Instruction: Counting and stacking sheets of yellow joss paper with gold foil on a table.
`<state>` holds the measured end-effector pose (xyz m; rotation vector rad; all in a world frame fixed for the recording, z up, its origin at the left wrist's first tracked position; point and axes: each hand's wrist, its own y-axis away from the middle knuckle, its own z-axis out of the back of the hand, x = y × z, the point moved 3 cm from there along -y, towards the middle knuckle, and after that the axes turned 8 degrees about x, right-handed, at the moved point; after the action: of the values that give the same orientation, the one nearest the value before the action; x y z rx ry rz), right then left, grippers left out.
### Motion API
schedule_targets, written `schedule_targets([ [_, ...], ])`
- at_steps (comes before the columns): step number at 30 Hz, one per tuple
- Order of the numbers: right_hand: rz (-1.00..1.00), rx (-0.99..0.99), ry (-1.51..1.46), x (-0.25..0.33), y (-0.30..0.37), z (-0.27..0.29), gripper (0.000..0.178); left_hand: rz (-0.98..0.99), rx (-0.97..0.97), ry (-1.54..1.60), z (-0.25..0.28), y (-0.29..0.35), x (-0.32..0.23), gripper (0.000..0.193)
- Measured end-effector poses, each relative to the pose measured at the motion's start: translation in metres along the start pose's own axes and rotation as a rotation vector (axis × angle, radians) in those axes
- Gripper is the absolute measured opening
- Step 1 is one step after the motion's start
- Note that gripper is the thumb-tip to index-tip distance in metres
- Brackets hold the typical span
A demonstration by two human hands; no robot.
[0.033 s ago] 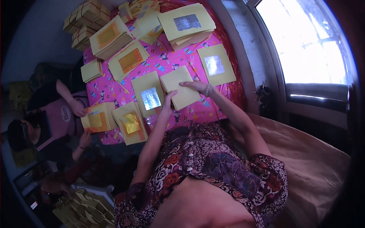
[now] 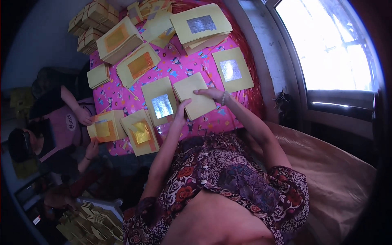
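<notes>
Between my two hands is a stack of plain pale-yellow paper sheets (image 2: 195, 104), tilted a little over the table. My left hand (image 2: 182, 109) grips its lower left edge, thumb on top. From the right, my right hand (image 2: 210, 93) holds the stack with the thumb pressed on the upper face; its other fingers are mostly hidden. Just left of it lies yellow paper with a silver foil square (image 2: 162, 106). Another silver-foil sheet (image 2: 231, 70) lies to the right, beyond my right wrist.
A pink patterned cloth (image 2: 192, 65) covers the table. A thick silver-foil pile (image 2: 201, 25) and an orange-square pile (image 2: 118, 38) stand at the back, near tied bundles (image 2: 92, 18). At left, a co-worker's hands hold orange-and-gold sheets (image 2: 105, 126), beside a gold-foil stack (image 2: 140, 132).
</notes>
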<state>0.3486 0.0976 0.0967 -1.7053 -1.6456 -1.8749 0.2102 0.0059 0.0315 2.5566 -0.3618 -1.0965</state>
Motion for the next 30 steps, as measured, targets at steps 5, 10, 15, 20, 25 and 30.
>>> schedule_targets([
  [5, -0.004, 0.039, 0.084, 0.013, -0.014, 0.005, 0.051, -0.088, -0.06, -0.084, 0.019, -0.012, -0.01, 0.069],
  [10, 0.134, 0.164, -0.035, 0.011, -0.032, 0.016, 0.059, -0.13, -0.149, -0.047, 0.002, -0.018, -0.024, 0.051],
  [15, 0.14, 0.254, -0.031, 0.01, -0.027, 0.009, 0.056, -0.167, -0.162, -0.051, -0.009, -0.009, -0.029, 0.053],
  [20, 0.145, 0.263, -0.001, 0.015, -0.021, 0.002, 0.063, -0.106, -0.086, -0.043, -0.018, 0.007, -0.035, 0.055],
  [25, 0.17, 0.272, 0.107, 0.012, -0.013, -0.004, 0.068, 0.028, -0.053, -0.008, -0.021, 0.024, -0.031, 0.055],
  [30, 0.195, 0.267, 0.21, 0.032, 0.013, -0.019, 0.075, -0.119, -0.165, -0.098, -0.011, 0.026, -0.026, 0.055],
])
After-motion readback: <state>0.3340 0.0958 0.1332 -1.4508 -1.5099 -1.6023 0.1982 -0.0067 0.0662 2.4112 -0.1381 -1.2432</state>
